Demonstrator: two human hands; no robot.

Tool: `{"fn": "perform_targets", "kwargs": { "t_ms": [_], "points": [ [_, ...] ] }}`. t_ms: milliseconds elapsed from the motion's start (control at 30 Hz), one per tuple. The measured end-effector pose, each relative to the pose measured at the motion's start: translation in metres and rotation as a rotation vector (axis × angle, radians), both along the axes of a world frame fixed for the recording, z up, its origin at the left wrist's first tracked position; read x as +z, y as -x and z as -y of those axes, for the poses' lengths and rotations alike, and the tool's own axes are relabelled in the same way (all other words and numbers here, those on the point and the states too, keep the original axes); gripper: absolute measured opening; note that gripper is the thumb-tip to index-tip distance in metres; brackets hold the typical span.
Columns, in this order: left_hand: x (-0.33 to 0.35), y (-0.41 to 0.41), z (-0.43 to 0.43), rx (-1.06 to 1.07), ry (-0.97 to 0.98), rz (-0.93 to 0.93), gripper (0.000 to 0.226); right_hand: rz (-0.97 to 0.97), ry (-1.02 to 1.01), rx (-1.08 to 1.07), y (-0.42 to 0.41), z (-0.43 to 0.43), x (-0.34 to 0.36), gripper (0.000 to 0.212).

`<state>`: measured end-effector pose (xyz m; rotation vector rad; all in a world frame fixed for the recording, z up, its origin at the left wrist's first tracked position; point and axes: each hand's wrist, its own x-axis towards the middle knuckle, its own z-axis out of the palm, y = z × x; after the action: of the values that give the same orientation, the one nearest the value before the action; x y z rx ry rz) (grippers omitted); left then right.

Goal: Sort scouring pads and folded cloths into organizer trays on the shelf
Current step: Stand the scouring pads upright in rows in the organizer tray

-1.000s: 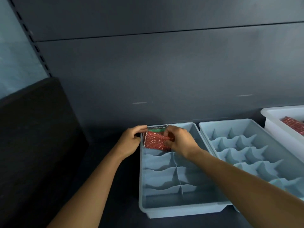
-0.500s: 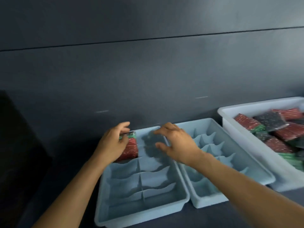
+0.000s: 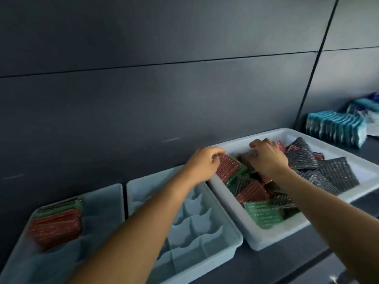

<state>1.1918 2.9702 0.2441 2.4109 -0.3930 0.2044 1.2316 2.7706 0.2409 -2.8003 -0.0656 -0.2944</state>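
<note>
A white bin [image 3: 254,240] on the right holds several wrapped scouring pads in red, green and dark grey. My left hand [image 3: 202,163] reaches over the bin's left rim and pinches the top edge of a red pad [image 3: 227,168]. My right hand [image 3: 266,157] is deeper in the bin, fingers curled on a dark grey pad [image 3: 247,158]. Two light blue organizer trays sit to the left. The left tray [image 3: 106,203] has a stack of red and green pads [image 3: 56,224] in its far left compartment. The middle tray [image 3: 231,238] shows no pads.
A dark panel wall [image 3: 164,99] rises right behind the trays and bin. Blue striped folded cloths [image 3: 334,128] stand in a row on the shelf at the far right. The shelf's front edge [image 3: 320,269] runs close below the bin.
The view has swung right. Both hands left the left tray, where the red pad stays, and moved into the white bin, where they now take hold of pads.
</note>
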Motion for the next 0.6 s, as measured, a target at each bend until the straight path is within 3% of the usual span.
{"fn": "perform_targets", "kwargs": {
  "t_ms": [133,233,367,467,600],
  "points": [
    [-0.009,-0.046,0.041,-0.07,-0.378,-0.132,0.063,-0.186,0.106,-0.126,-0.02,0.015,-0.006,0.068],
    [-0.026,-0.067,0.049,-0.084,-0.62,-0.22,0.08,-0.243,0.095,-0.096,-0.03,0.016,-0.015,0.073],
    [-0.031,-0.074,0.053,-0.085,-0.785,-0.125,0.077,-0.247,-0.059,-0.076,-0.038,0.015,-0.023,0.056],
    [-0.024,-0.071,0.053,-0.099,-0.92,-0.002,0.061,-0.22,-0.136,-0.098,-0.036,0.017,-0.02,0.032],
    [-0.01,-0.065,0.038,-0.1,-0.831,0.101,0.045,-0.055,-0.22,-0.099,-0.026,0.023,-0.007,0.024]
  ]
}}
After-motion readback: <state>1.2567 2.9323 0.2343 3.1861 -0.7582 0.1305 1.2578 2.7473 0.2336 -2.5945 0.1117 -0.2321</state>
